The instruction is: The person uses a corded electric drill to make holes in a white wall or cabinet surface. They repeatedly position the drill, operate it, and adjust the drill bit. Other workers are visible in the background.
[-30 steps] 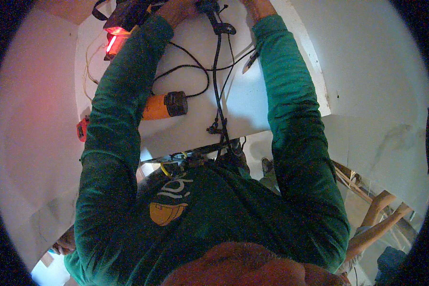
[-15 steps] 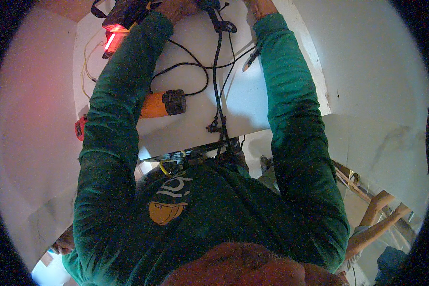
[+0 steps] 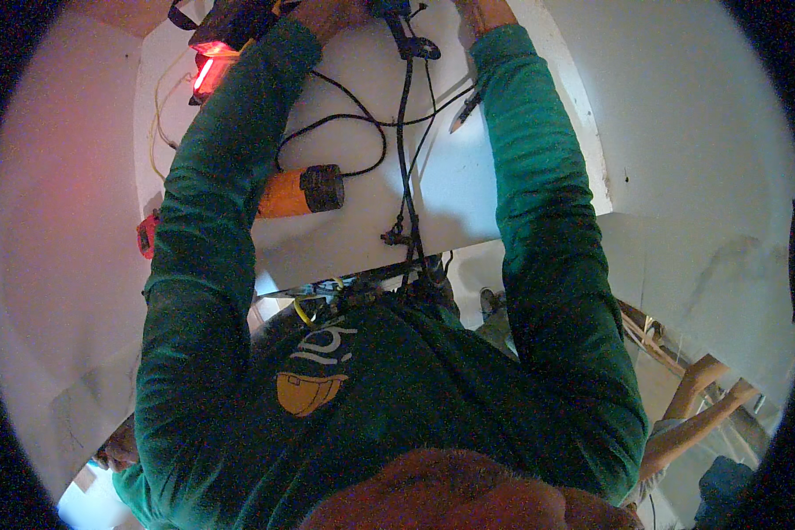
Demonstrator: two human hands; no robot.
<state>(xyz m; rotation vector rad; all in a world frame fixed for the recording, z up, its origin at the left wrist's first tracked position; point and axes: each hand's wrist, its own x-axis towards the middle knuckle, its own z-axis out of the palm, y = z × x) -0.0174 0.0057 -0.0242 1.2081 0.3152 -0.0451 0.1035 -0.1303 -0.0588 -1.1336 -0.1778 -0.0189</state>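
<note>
Both my arms, in green sleeves, stretch up to the top edge of the head view. My left hand (image 3: 331,16) is cut off there, its fingers out of sight, close to a black tool or cable end (image 3: 401,31) with a thick black cable hanging down. My right hand (image 3: 488,12) is also cut off at the wrist, so its fingers are hidden. Near the right cuff lies a small dark pointed object (image 3: 462,115). Partly behind my left forearm rests an orange cylindrical power tool (image 3: 296,192) with a black end and black cord.
A dark device with a glowing red light (image 3: 208,72) sits left of my left forearm. A red object (image 3: 147,234) shows beside the left sleeve. The white panel (image 3: 353,238) ends in an edge before my body. Another person's forearms (image 3: 693,420) appear at lower right.
Almost nothing differs. The black tool or cable end at the top has shifted very slightly, and my arms hold nearly the same pose.
</note>
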